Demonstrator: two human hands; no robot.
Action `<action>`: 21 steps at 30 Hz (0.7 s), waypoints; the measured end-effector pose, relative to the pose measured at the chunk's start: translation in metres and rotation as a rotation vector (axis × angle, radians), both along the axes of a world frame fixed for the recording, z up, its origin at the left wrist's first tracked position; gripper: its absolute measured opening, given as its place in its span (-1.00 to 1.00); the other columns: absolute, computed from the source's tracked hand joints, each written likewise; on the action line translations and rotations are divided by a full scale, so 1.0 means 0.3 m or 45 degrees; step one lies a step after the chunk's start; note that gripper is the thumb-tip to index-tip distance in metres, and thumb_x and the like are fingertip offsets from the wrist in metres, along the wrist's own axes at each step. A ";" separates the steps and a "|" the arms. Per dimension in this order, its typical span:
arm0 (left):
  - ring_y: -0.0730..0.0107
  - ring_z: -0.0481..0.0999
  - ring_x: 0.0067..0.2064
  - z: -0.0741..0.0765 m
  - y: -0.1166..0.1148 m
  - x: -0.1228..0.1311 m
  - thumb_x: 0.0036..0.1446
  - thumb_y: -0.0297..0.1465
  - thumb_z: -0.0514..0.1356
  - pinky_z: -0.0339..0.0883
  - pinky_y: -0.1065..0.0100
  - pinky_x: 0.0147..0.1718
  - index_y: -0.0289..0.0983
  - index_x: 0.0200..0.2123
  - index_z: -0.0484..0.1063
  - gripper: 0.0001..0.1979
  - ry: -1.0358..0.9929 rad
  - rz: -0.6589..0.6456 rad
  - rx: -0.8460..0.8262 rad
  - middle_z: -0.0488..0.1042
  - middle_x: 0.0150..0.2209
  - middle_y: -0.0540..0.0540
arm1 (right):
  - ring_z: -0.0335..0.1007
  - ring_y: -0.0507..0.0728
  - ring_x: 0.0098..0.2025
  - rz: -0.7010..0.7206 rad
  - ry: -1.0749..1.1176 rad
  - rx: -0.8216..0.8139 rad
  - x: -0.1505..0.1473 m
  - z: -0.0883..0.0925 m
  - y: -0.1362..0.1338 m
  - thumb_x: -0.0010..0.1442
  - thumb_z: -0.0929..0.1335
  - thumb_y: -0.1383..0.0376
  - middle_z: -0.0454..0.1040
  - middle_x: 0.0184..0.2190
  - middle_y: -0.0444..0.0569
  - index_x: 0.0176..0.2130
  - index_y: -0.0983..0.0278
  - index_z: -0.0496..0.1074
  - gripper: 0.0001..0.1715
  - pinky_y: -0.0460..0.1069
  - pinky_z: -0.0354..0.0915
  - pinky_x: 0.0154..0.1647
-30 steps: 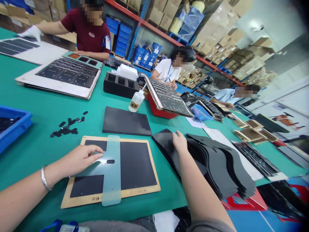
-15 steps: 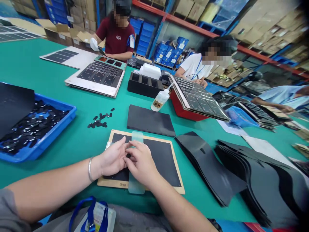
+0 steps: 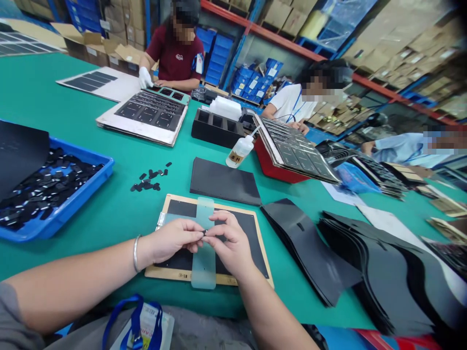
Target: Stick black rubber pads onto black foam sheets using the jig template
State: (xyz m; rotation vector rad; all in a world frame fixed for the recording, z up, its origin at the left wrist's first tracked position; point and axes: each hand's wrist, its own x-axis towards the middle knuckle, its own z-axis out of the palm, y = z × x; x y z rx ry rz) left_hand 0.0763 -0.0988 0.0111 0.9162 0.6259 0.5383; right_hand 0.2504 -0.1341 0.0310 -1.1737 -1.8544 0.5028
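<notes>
Between my fingertips is a small black piece [image 3: 205, 233], mostly covered by the fingers. My left hand [image 3: 179, 239] pinches it from the left, thumb against forefinger. From the other side my right hand [image 3: 230, 243] grips it between thumb and forefinger, its other fingers curled loosely. Both hands hover over a wooden frame [image 3: 263, 262] that borders a black sheet [image 3: 239, 243]. Across that sheet lies a translucent green cross-shaped template [image 3: 203, 277], partly hidden by my hands. A loose cluster of small black pieces [image 3: 146, 184] lies on the green table beyond my left hand.
At left, a blue tray [image 3: 91, 182] holds many small black pieces. Black sheets [image 3: 225, 182] lie behind the frame, with a plastic bottle [image 3: 239, 151] beside them. Stacks of curved black sheets [image 3: 372, 262] occupy the right. Several co-workers sit across the table [image 3: 153, 155].
My left hand has turned from palm-up to a pinch on the small piece. My right hand's fingers have lifted and opened somewhat. A co-worker's gloved hand has lowered to the panel.
</notes>
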 end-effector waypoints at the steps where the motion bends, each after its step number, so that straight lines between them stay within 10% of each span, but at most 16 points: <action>1: 0.56 0.35 -0.50 0.005 0.002 -0.001 -0.01 -0.32 0.25 0.23 0.47 -0.45 -0.37 -0.46 0.43 -0.81 0.044 0.024 0.075 0.42 -0.49 -0.03 | 0.28 0.15 -0.05 -0.036 -0.005 0.012 0.001 -0.005 -0.003 0.09 0.38 0.32 0.38 -0.19 -0.06 -0.40 0.16 0.45 -0.96 0.13 0.25 -0.02; 12: 0.45 0.38 -0.37 0.004 0.010 -0.021 0.14 -0.40 0.04 0.20 0.42 -0.36 -0.27 -0.40 0.45 -0.80 0.605 0.107 1.045 0.44 -0.46 0.02 | 0.32 0.09 -0.20 -0.193 -0.522 0.197 -0.024 -0.010 -0.021 0.19 0.28 0.36 0.46 -0.35 -0.09 -0.28 0.22 0.45 -0.85 0.08 0.15 -0.12; 21: 0.46 0.37 -0.38 0.005 0.009 -0.023 0.15 -0.42 0.03 0.19 0.42 -0.36 -0.27 -0.46 0.41 -0.80 0.685 0.115 1.211 0.42 -0.48 0.03 | 0.31 0.08 -0.21 -0.157 -0.626 0.154 -0.021 -0.018 -0.016 0.22 0.27 0.34 0.47 -0.33 -0.09 -0.30 0.21 0.46 -0.83 0.07 0.06 -0.11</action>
